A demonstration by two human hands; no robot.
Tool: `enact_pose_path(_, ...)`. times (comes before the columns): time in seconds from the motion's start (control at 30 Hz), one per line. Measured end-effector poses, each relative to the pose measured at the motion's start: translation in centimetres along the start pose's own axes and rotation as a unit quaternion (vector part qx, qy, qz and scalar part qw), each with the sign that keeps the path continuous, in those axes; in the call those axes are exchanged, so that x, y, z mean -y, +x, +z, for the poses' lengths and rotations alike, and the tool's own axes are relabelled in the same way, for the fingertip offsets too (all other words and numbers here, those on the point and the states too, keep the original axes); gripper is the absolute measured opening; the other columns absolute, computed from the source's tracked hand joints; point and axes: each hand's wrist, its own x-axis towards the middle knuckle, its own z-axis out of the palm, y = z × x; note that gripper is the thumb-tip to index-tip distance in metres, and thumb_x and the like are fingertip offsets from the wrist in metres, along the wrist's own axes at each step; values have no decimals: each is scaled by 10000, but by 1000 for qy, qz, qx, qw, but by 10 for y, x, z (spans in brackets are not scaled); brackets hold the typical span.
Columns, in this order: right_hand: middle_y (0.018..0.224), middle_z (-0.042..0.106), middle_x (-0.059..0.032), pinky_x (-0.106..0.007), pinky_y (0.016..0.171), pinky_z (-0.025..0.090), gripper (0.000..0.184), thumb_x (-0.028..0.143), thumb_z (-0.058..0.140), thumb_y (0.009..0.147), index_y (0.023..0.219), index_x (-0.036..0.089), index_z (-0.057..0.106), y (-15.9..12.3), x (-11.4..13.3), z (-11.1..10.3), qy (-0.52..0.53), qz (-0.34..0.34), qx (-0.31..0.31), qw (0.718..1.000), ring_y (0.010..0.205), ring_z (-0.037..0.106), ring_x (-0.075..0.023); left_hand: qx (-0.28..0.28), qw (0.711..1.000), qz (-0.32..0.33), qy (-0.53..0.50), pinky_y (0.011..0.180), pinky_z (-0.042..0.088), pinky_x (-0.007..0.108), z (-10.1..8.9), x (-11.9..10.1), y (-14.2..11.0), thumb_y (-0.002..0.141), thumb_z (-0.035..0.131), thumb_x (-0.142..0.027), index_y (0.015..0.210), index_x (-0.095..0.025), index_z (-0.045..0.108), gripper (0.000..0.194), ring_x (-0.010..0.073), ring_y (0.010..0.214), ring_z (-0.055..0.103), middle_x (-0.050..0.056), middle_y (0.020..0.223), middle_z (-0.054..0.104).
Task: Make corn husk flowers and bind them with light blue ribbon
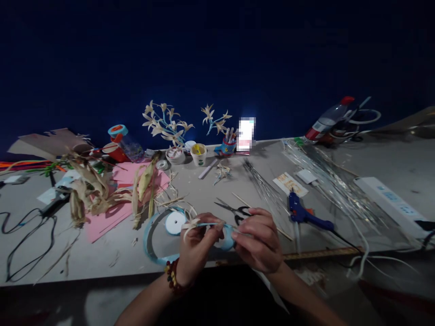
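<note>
A small pale corn-husk flower (190, 224) with a blue-wrapped stem (208, 224) lies across my left hand (200, 246), its thumb and fingers closed on the stem. My right hand (260, 240) pinches the stem's other end, a thin wire. A light blue strip of tape (227, 242) hangs between the hands. Left of them is the white tape spool (175, 222), with a loop of wide blue ribbon (147, 242) around it. Just beyond my fingers lie open black-handled scissors (234, 209), partly hidden by the right hand.
Right of my hands lie a blue glue gun (307, 215), a bundle of wires (261, 181) and a power strip (390, 203). To the left, dried husks (91, 185) cover pink paper (108, 224). Finished flower sprays (166, 122), cups (198, 156) and a lit phone (245, 135) stand behind.
</note>
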Motion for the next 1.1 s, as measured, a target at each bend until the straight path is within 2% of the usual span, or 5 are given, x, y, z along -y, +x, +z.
enact_pose_path(0.27, 841, 608, -15, -497, 864, 534, 139, 197, 581, 879, 969, 251, 672, -2, 2, 4, 168, 119, -35, 978, 733, 609, -186, 99, 981, 145, 86, 757, 519, 345, -7, -12, 3, 886, 610, -107, 891, -197, 733, 152, 195, 725, 650, 40, 698, 686)
enact_pose_path(0.47, 830, 600, -28, -494, 894, 513, 67, 239, 644, 886, 918, 260, 698, -11, 7, 9, 316, 257, -57, 912, 791, 585, -207, 145, 939, 284, 125, 729, 529, 358, -12, -9, 8, 872, 614, -102, 995, -184, 698, 170, 184, 735, 618, 47, 767, 670)
enact_pose_path(0.73, 811, 567, -14, -440, 911, 491, 22, 289, 699, 874, 880, 268, 698, -19, 12, 9, 438, 344, -41, 830, 833, 563, -200, 216, 900, 344, 161, 702, 524, 358, -17, -10, 12, 913, 548, -173, 1061, -218, 640, 180, 186, 700, 606, 36, 727, 640)
enact_pose_path(0.9, 812, 547, -9, -408, 875, 504, 67, 291, 714, 864, 835, 248, 672, -18, 18, 6, 486, 396, -24, 779, 800, 548, -185, 229, 878, 389, 158, 697, 535, 357, -17, -12, 13, 915, 549, -183, 1058, -166, 635, 167, 177, 668, 588, 52, 698, 644)
enact_pose_path(1.1, 845, 560, -22, -325, 730, 485, 134, 334, 723, 866, 833, 228, 649, -19, 20, 1, 489, 419, 1, 765, 778, 567, -181, 221, 852, 431, 198, 681, 538, 337, -19, -13, 14, 942, 527, -205, 1046, -139, 644, 170, 164, 643, 590, 50, 679, 640)
